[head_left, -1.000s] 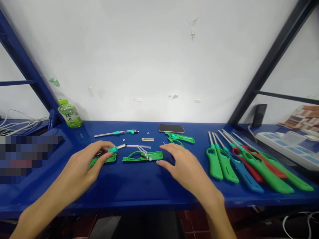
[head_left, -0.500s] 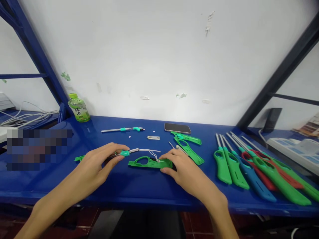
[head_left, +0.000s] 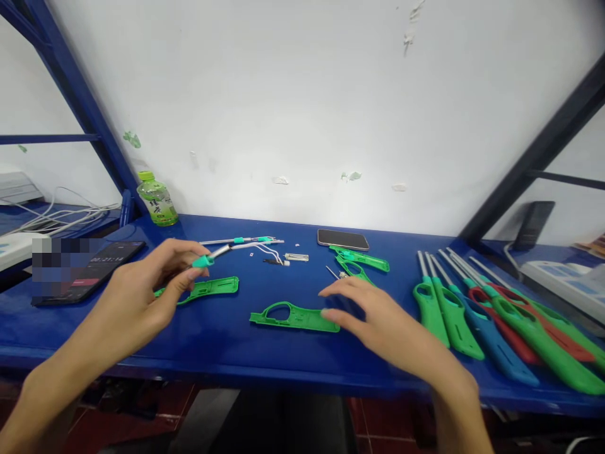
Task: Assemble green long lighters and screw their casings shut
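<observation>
My left hand (head_left: 146,284) is closed around the metal tube of a utility lighter; its teal collar (head_left: 203,261) shows at the fingertips. From the tube, white wires (head_left: 265,247) trail over the table to a small dark part. Below that hand lies a green half shell (head_left: 216,287), partly covered by it. My right hand (head_left: 378,315) is open, its thumb at the right end of another green lighter half shell (head_left: 307,317), which lies flat with its hollow side up. Behind the right hand lie more green shell pieces (head_left: 362,258).
Assembled lighters (head_left: 454,328) in green, blue and red lie at the right. Near the wall are a phone (head_left: 343,239), another lighter tube (head_left: 217,242), a small clear part (head_left: 297,257) and a green bottle (head_left: 161,205). A second phone (head_left: 101,268) lies left.
My left hand has moved left and up with the lighter tube, and the wires and dark part have come out of the green half shell. My right fingers have opened off the shell.
</observation>
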{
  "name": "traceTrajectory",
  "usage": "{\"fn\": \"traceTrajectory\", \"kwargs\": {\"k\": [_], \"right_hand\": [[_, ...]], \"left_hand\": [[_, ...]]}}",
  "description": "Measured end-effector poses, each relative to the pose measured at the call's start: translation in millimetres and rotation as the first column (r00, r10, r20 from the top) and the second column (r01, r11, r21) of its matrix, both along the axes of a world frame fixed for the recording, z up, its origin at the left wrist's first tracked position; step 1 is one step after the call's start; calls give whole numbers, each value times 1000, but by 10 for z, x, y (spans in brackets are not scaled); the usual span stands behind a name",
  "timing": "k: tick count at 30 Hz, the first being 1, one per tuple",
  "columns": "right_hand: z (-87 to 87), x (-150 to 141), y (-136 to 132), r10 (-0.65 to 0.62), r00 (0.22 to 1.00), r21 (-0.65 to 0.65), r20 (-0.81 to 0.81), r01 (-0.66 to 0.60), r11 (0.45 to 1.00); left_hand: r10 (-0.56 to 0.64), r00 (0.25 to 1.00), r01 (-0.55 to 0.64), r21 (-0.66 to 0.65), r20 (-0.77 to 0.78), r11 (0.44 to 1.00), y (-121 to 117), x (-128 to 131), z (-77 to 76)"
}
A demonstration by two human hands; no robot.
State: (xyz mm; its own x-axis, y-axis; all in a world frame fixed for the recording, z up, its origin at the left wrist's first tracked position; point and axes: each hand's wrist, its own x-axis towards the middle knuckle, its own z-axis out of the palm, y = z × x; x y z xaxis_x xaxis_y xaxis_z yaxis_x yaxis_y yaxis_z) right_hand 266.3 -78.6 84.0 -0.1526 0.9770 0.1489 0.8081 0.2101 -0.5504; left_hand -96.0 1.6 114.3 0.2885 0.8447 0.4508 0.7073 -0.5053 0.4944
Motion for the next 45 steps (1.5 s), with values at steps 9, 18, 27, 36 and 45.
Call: {"fn": "traceTrajectory", "kwargs": {"k": [9,18,27,36,45], "right_hand": [[-307,639,77,-510,844,84,167,503,860],[-295,707,119,-513,847,26,141,515,857],[-253,815,162,-545,807,154,226,523,838],[-118,1174,893,-238,887,83,395,224,971],[-144,1146,874,-168,929,88,329,147,985]], "left_hand": [[-4,999,6,74,-32,997,-41,-62,18],[-231,962,229,-26,-149,973,-241,199,-227],[-227,956,222,-44,-188,974,-190,90,-367],[-236,963,238,-6,-131,971,-106,77,-178],[-152,976,140,-90,-154,986,-104,-50,-125]]}}
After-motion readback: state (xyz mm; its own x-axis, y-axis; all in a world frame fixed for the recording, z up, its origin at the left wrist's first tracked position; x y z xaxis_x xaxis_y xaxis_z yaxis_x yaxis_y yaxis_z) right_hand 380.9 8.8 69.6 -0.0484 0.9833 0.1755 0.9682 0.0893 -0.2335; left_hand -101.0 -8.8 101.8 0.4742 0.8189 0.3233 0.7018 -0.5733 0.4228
